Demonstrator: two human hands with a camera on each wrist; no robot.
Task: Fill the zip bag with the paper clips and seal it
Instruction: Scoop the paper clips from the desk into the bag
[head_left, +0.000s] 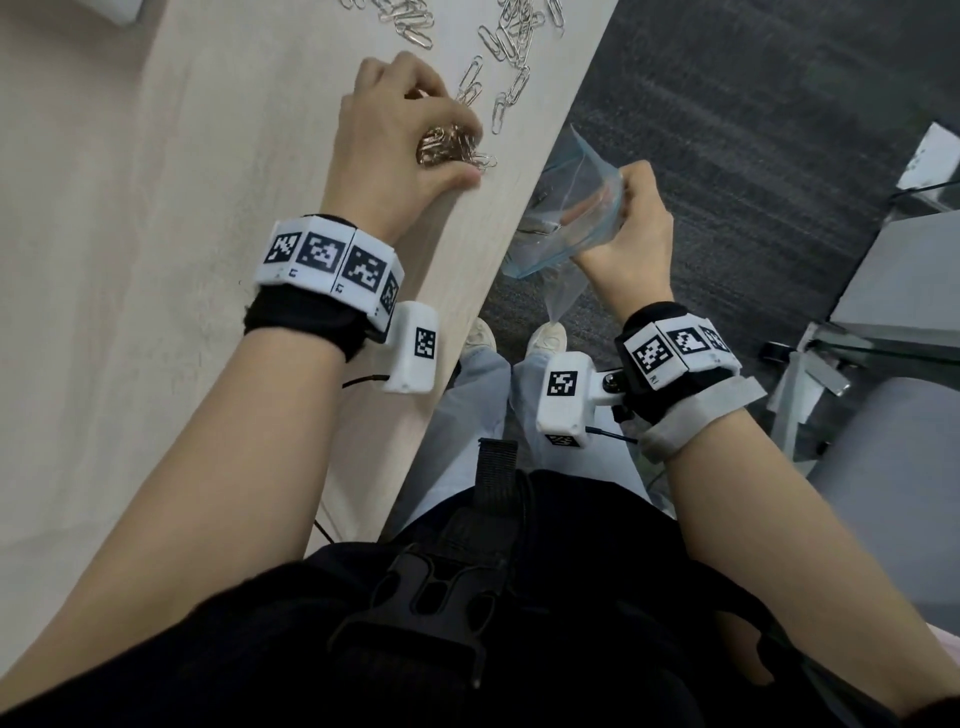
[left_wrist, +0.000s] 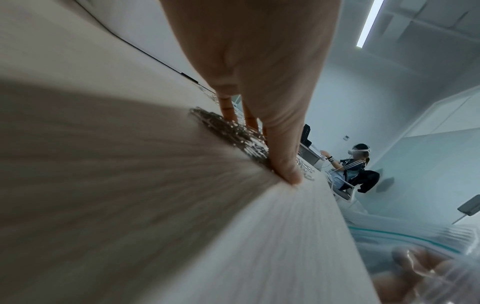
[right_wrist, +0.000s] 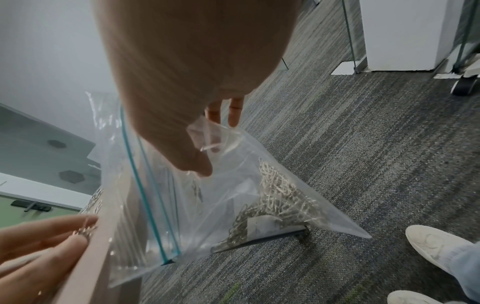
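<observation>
My left hand (head_left: 431, 124) lies on the pale wooden table (head_left: 208, 208) near its right edge. Its fingers curl over a bunch of paper clips (head_left: 449, 148), with the thumb (left_wrist: 283, 164) pressed on the tabletop beside the pile (left_wrist: 233, 133). More loose clips (head_left: 511, 47) lie scattered further up the table. My right hand (head_left: 623, 208) grips the clear zip bag (head_left: 561, 218) by its open mouth, just off the table edge and above the floor. The bag (right_wrist: 207, 205) has a blue-green zip strip and holds a heap of clips (right_wrist: 280, 201) in its bottom corner.
Grey carpet (head_left: 727, 130) lies under the bag, and my white shoes (head_left: 545, 338) stand below it. A grey cabinet (head_left: 909, 270) and glass panels stand at the right. Another seated person (left_wrist: 353, 164) is far off across the room.
</observation>
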